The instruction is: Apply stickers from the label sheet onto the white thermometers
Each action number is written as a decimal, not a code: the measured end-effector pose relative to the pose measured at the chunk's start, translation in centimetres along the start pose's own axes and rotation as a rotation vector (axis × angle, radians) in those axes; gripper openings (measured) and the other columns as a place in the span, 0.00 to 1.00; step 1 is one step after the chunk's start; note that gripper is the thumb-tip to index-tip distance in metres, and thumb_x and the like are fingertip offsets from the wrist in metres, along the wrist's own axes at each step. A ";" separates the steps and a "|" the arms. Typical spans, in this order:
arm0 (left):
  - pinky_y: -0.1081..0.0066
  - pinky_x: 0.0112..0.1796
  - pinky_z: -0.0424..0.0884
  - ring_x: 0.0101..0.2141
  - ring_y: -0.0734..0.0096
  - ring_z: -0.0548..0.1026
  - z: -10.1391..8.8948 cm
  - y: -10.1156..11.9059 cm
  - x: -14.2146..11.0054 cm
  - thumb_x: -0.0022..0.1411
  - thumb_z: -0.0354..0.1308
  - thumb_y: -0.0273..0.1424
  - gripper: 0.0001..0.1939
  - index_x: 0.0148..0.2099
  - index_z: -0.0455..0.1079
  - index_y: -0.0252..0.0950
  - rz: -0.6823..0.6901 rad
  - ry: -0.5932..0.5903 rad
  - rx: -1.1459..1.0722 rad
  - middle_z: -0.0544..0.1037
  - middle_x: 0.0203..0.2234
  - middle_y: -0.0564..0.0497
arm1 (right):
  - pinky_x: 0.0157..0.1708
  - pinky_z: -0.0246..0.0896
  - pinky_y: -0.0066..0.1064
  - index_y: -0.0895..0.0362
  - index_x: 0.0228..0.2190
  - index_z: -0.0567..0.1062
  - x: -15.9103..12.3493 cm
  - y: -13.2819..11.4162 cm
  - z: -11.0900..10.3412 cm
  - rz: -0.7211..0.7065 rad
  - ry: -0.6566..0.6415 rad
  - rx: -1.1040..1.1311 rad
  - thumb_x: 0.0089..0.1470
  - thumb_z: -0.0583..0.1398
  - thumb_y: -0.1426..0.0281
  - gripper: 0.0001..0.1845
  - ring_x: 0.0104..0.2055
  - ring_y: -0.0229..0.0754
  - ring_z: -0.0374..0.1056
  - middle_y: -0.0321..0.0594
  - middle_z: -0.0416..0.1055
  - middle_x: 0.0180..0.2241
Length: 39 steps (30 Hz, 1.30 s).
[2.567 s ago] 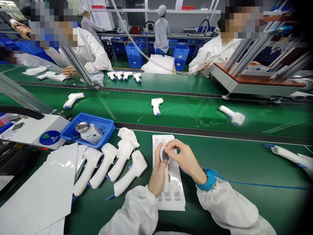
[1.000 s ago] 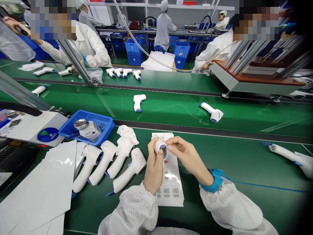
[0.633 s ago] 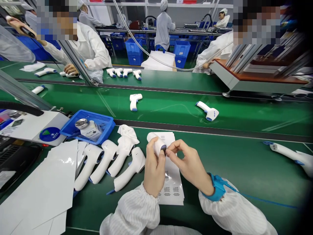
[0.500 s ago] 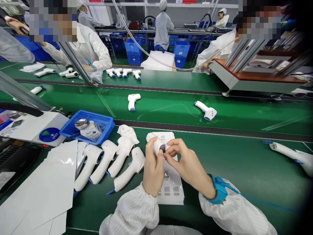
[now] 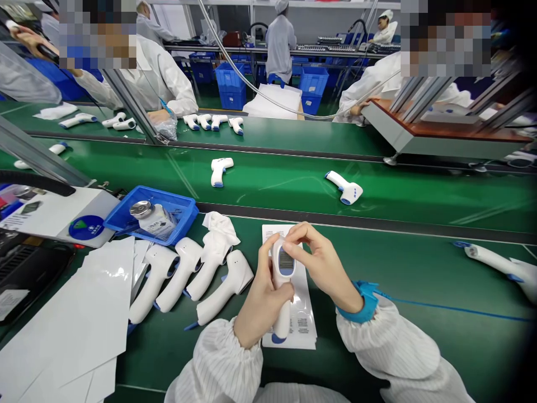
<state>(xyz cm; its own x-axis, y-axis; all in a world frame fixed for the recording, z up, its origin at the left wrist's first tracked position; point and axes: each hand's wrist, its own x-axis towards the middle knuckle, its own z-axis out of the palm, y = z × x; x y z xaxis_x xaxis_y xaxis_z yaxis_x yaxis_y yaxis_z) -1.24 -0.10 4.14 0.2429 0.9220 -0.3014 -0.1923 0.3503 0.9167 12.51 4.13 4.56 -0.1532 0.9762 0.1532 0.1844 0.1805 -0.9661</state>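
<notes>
— At the clock's centre, the left hand (image 5: 262, 302) holds one white plastic pistol-shaped device (image 5: 282, 318) over one printed white sheet (image 5: 308, 313)!
— And the right hand (image 5: 323, 263)?
— Narrow, fingertips at the grey rectangular screen (image 5: 286, 261); whether it grips, I can't tell.
— Around them?
— Four matching white devices (image 5: 168, 291) at nine o'clock, one blue plastic tray (image 5: 187, 224) at ten, two more (image 5: 218, 172) fully visible on the green belt (image 5: 285, 184), at eleven and one!

Here we are on a factory assembly floor: a green conveyor belt (image 5: 285, 184) stretches across before us, matching white handheld devices (image 5: 351, 193) spaced along it, pale-coated workers (image 5: 280, 45) at long benches (image 5: 268, 129), blue crates (image 5: 230, 78) stacked behind!
</notes>
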 end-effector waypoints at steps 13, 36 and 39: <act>0.61 0.45 0.72 0.49 0.58 0.72 -0.4 0.5 0.4 0.49 0.60 0.23 0.57 0.69 0.25 0.53 0.112 -0.067 -0.039 0.67 0.54 0.46 | 0.49 0.66 0.38 0.50 0.56 0.61 -2.0 1.0 1.0 0.331 -0.402 0.231 0.55 0.58 0.66 0.27 0.51 0.45 0.68 0.43 0.69 0.51; 0.61 0.53 0.63 0.54 0.59 0.68 -2.6 -1.2 3.4 0.64 0.53 0.43 0.26 0.61 0.59 0.40 -0.077 0.197 -0.149 0.72 0.50 0.44 | 0.48 0.62 0.42 0.63 0.50 0.66 8.5 6.8 -10.9 0.404 0.095 -0.524 0.49 0.60 0.72 0.25 0.49 0.53 0.67 0.51 0.70 0.48; 0.62 0.46 0.69 0.45 0.60 0.74 -2.3 -1.5 4.0 0.59 0.60 0.41 0.34 0.64 0.54 0.40 -0.192 -0.039 -0.354 0.75 0.44 0.44 | 0.48 0.64 0.34 0.54 0.50 0.70 5.5 5.0 -8.8 0.222 -0.283 -0.361 0.45 0.66 0.70 0.28 0.48 0.45 0.69 0.38 0.72 0.47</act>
<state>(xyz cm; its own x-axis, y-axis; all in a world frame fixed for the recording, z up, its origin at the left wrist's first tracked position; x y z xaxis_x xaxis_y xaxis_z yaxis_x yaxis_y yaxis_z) -2.21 3.47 0.99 0.3412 0.8297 -0.4419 -0.4537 0.5570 0.6956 21.16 11.42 2.37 -0.3201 0.9341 -0.1579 0.5581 0.0512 -0.8282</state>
